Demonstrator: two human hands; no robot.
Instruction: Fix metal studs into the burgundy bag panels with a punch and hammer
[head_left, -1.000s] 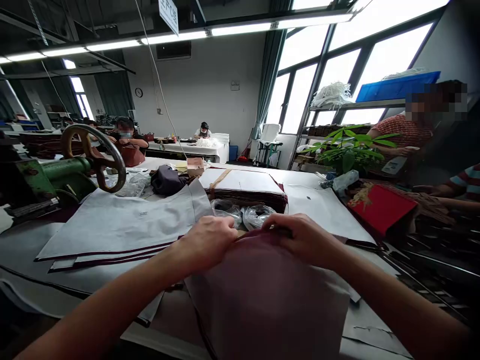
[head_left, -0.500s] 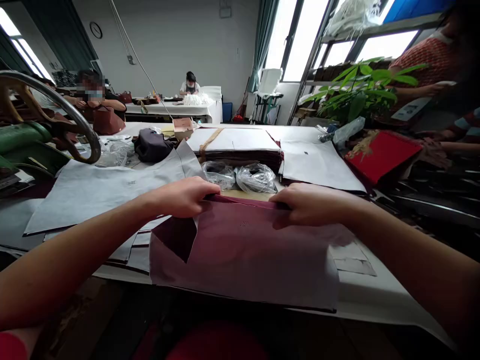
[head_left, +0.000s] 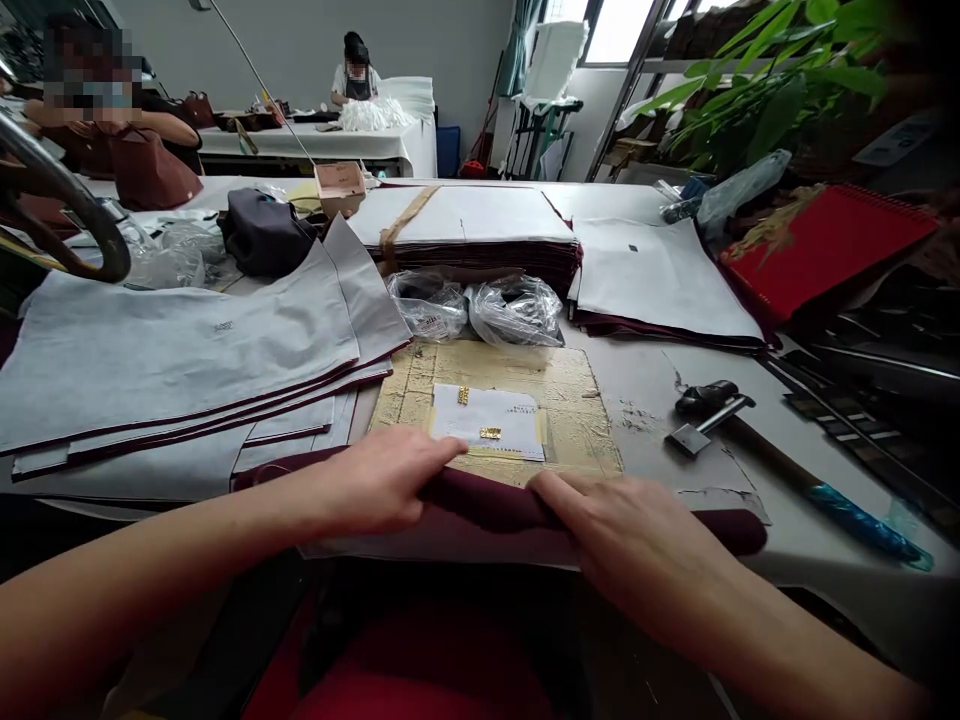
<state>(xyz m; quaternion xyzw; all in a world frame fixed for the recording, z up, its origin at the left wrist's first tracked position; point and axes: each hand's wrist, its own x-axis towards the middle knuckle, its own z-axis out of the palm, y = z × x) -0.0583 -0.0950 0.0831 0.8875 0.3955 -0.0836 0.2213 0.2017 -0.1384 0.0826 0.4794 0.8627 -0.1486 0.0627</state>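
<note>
A maroon panel with a pale backing (head_left: 487, 500) lies bent along the table's front edge, its maroon side showing at the fold. My left hand (head_left: 394, 477) grips its upper edge left of centre, thumb on top. Farther right, my right hand (head_left: 607, 510) is closed on the same edge. Just beyond them is a worn yellowish board (head_left: 581, 410) bearing a white paper (head_left: 480, 412) with two gold marks. To the right lies a hammer (head_left: 772, 455) with blue wrap on its handle end, beside a metal block tool (head_left: 694, 438).
Pale-backed maroon panels (head_left: 187, 350) are stacked at left, with another strapped stack (head_left: 480, 215) behind. Two plastic-wrapped bundles (head_left: 514, 308) sit beyond the board. A red spiral-bound item (head_left: 832, 250) and plant (head_left: 780, 90) stand at right. A handwheel (head_left: 112, 240) juts in at left.
The panel has come down toward me and folded over, uncovering the board, paper and hammer. Both hands have moved lower, still gripping its edge. My view has tilted down.
</note>
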